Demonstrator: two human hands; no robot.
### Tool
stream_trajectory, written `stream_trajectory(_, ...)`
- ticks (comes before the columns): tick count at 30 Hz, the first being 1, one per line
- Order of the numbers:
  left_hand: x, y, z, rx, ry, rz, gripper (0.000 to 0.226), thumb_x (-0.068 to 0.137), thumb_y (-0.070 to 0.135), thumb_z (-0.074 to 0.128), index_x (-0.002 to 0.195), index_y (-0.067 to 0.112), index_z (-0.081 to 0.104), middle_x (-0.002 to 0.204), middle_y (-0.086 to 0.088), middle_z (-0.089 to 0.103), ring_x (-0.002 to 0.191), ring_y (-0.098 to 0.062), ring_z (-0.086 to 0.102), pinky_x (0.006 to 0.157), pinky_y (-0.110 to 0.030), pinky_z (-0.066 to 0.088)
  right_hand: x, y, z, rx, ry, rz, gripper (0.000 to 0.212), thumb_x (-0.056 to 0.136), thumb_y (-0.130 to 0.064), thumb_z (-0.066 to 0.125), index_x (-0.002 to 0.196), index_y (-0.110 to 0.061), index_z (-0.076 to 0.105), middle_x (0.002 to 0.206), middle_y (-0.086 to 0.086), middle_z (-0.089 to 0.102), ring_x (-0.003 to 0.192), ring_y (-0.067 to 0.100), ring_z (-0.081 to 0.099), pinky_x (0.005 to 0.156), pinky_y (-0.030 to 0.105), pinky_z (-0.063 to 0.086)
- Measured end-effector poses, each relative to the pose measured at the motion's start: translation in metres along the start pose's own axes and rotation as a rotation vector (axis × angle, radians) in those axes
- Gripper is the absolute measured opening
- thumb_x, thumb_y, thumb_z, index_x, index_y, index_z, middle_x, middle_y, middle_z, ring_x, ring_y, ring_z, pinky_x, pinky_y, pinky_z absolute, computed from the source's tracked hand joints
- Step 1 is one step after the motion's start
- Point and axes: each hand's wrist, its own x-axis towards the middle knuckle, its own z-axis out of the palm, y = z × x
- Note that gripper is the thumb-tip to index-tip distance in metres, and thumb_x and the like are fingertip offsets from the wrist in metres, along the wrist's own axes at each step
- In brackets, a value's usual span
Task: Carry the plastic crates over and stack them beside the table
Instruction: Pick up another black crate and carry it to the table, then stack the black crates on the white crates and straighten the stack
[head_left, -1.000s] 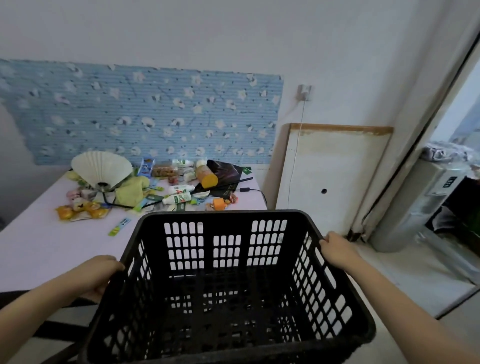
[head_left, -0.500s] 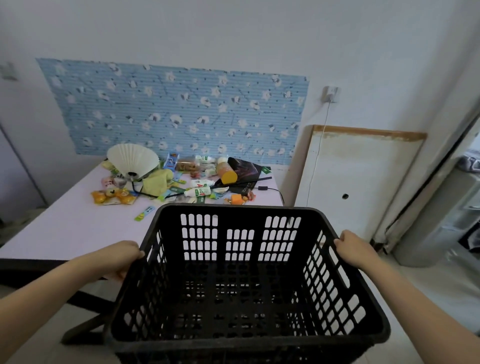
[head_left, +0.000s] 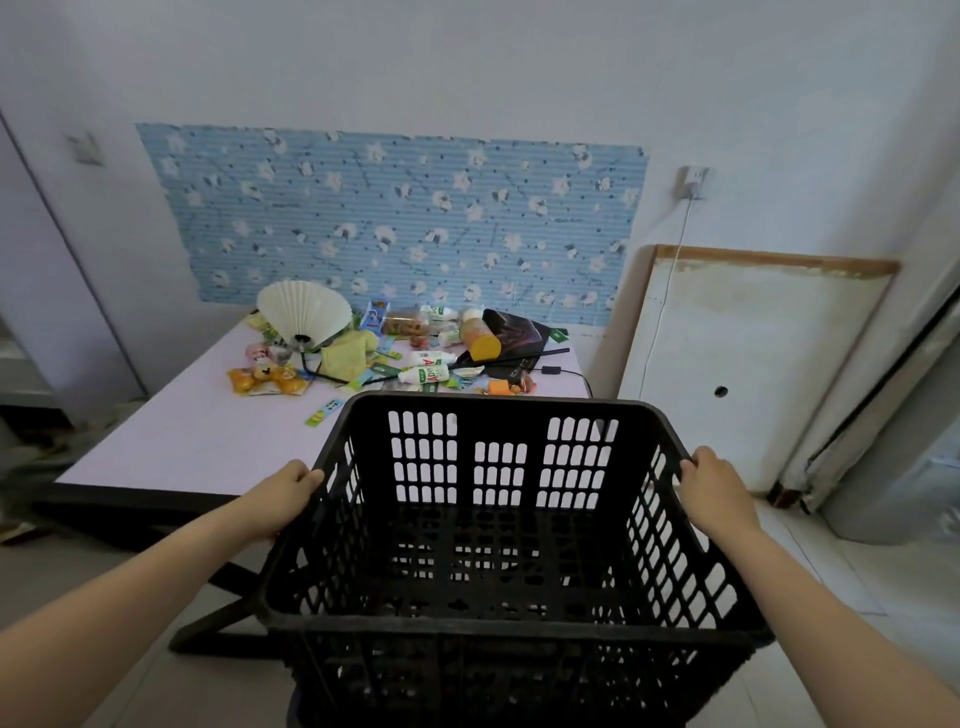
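An empty black plastic crate with slotted walls fills the lower middle of the head view, held up in front of me. My left hand grips its left rim. On the right rim, my right hand is closed around the edge. The crate hangs just off the near right corner of the pale pink table. Beneath the crate's near wall a further dark latticed shape shows; I cannot tell whether it is another crate.
Snacks, bottles, a white folding fan and a black bag clutter the table's far end. A white board leans on the wall to the right, with a cable hanging from a wall socket. Tiled floor lies at right.
The view has swung left and pulled back, so the table and wall panel sit more central. The crate stays in both hands, now lower and nearer the table's right corner.
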Motion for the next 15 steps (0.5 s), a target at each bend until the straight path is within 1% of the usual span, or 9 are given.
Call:
stream_trajectory(2, -0.003, -0.005, 0.002, -0.046, 0.017, -0.016, 0.040, 0.100, 0.044, 0.036, 0.106, 0.006, 0.049, 0.090, -0.009, 0.058, 0.082, -0.025, 0.056, 0.063, -0.031, 0.036, -0.001, 0.001, -0.003, 0.068, -0.027, 0.026, 0.021, 0.100, -0.020, 0.037, 0.097, -0.004, 0.050, 0.102, 0.023, 0.058, 0.081, 0.034, 0.051, 0.066, 0.037, 0.037)
stream_trajectory(4, -0.007, -0.011, 0.003, -0.187, 0.024, -0.085, 0.052, 0.095, 0.054, 0.040, 0.108, 0.005, 0.048, 0.095, -0.012, 0.061, 0.084, -0.027, 0.060, 0.065, -0.033, 0.041, -0.005, 0.004, -0.011, 0.161, -0.108, 0.068, 0.026, 0.100, -0.022, 0.039, 0.106, -0.004, 0.057, 0.112, 0.020, 0.061, 0.097, 0.036, 0.056, 0.076, 0.037, 0.039)
stream_trajectory(5, -0.009, -0.018, 0.005, -0.270, 0.025, -0.120, 0.061, 0.092, 0.060, 0.040, 0.108, 0.002, 0.047, 0.097, -0.013, 0.062, 0.086, -0.028, 0.061, 0.067, -0.034, 0.044, -0.010, 0.008, -0.018, 0.240, -0.162, 0.101, 0.030, 0.100, -0.025, 0.039, 0.106, -0.006, 0.060, 0.114, 0.017, 0.061, 0.102, 0.035, 0.056, 0.081, 0.038, 0.041)
stream_trajectory(7, -0.017, -0.034, 0.010, -0.432, 0.001, -0.191, 0.073, 0.089, 0.068, 0.034, 0.108, -0.001, 0.050, 0.104, -0.015, 0.063, 0.093, -0.032, 0.063, 0.077, -0.038, 0.050, -0.031, 0.022, -0.033, 0.519, -0.299, 0.223, 0.039, 0.102, -0.037, 0.035, 0.099, -0.012, 0.064, 0.106, 0.014, 0.063, 0.094, 0.029, 0.058, 0.077, 0.037, 0.045)
stream_trajectory(9, -0.025, -0.054, 0.019, -0.588, -0.076, -0.254, 0.076, 0.088, 0.071, 0.029, 0.106, 0.005, 0.063, 0.110, -0.018, 0.068, 0.101, -0.036, 0.064, 0.093, -0.046, 0.050, -0.062, 0.040, -0.046, 0.776, -0.371, 0.357, 0.049, 0.102, -0.048, 0.028, 0.103, -0.018, 0.066, 0.101, 0.011, 0.065, 0.091, 0.025, 0.059, 0.072, 0.037, 0.045)
stream_trajectory(11, -0.039, -0.075, 0.031, -0.690, -0.126, -0.281, 0.065, 0.090, 0.068, 0.031, 0.105, 0.015, 0.065, 0.114, -0.008, 0.067, 0.107, -0.032, 0.061, 0.103, -0.046, 0.044, -0.090, 0.062, -0.045, 0.905, -0.325, 0.428, 0.053, 0.101, -0.052, 0.026, 0.110, -0.016, 0.064, 0.105, 0.008, 0.065, 0.093, 0.021, 0.059, 0.074, 0.036, 0.044)
stream_trajectory(12, -0.047, -0.082, 0.037, -0.707, -0.143, -0.284, 0.056, 0.092, 0.064, 0.032, 0.109, 0.018, 0.061, 0.115, -0.004, 0.063, 0.106, -0.030, 0.058, 0.104, -0.044, 0.042, -0.105, 0.071, -0.039, 0.959, -0.293, 0.444, 0.053, 0.099, -0.053, 0.028, 0.110, -0.014, 0.063, 0.108, 0.008, 0.064, 0.094, 0.020, 0.059, 0.075, 0.036, 0.044)
stream_trajectory(13, -0.051, -0.091, 0.044, -0.707, -0.157, -0.290, 0.053, 0.094, 0.061, 0.033, 0.117, 0.020, 0.057, 0.117, -0.005, 0.061, 0.104, -0.029, 0.057, 0.103, -0.044, 0.042, -0.120, 0.076, -0.033, 1.010, -0.266, 0.441, 0.053, 0.098, -0.054, 0.029, 0.109, -0.014, 0.063, 0.111, 0.010, 0.063, 0.096, 0.019, 0.059, 0.079, 0.038, 0.045)
stream_trajectory(15, -0.058, -0.103, 0.061, -0.675, -0.229, -0.304, 0.062, 0.092, 0.063, 0.035, 0.132, 0.019, 0.053, 0.127, -0.010, 0.061, 0.099, -0.028, 0.061, 0.105, -0.048, 0.043, -0.152, 0.072, -0.020, 1.093, -0.219, 0.410, 0.051, 0.096, -0.054, 0.028, 0.108, -0.017, 0.062, 0.119, 0.012, 0.060, 0.101, 0.018, 0.058, 0.094, 0.043, 0.041)
